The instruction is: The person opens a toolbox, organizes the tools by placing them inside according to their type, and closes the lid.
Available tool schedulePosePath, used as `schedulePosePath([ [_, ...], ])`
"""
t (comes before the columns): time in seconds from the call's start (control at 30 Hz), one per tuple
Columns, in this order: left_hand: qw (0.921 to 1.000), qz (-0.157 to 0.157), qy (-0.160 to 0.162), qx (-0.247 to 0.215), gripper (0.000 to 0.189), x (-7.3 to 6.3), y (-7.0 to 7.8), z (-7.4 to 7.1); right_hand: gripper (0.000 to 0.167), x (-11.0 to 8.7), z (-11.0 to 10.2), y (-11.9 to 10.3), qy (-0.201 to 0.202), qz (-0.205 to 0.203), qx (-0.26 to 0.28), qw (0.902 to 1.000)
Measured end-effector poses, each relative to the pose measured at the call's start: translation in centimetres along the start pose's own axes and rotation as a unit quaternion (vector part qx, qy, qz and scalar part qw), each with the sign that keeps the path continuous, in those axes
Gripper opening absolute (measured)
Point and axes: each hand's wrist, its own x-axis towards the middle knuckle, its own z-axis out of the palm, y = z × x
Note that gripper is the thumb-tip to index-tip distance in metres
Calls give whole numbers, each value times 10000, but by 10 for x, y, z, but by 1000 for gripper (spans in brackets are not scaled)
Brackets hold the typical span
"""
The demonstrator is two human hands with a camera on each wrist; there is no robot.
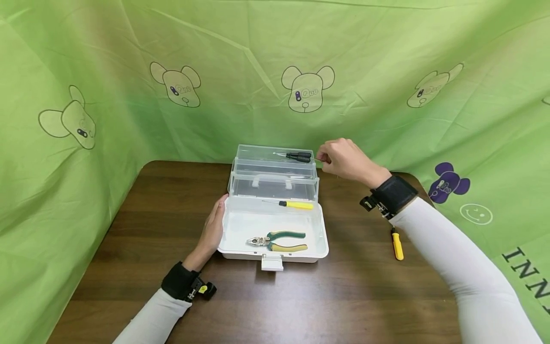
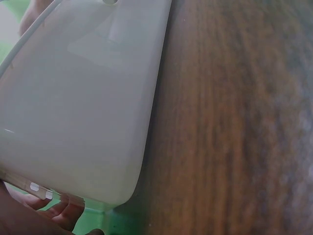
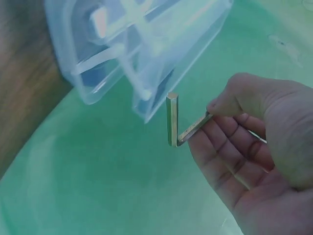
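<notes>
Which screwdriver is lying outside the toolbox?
The yellow-handled screwdriver on the bare table, beneath the right forearm. The other yellow one lies inside the toolbox, and the black-handled one sits in its raised clear tray.

the green cloth [image 1: 429,57] behind the bench carries black capital letters at the lower right edge [image 1: 530,279]; seen sideways and cut off by the frame, they seem to read "inn". the cartoon bear heads [image 1: 307,90] printed on the cloth bear tiny lettering, too small to read. nothing else shows legible writing.
</notes>
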Motion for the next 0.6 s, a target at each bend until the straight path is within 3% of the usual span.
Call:
schedulePosePath([
  [0.3, 10000, -14, -1, -47, 60, -1, -2, 0, 17, 28, 8, -12, -291, -376, 249, 9986],
  [0.6, 10000, -16, 42, -50, 59, 1, -2, 0, 22, 43, 23, -19, -413, -599, 425, 9964],
])
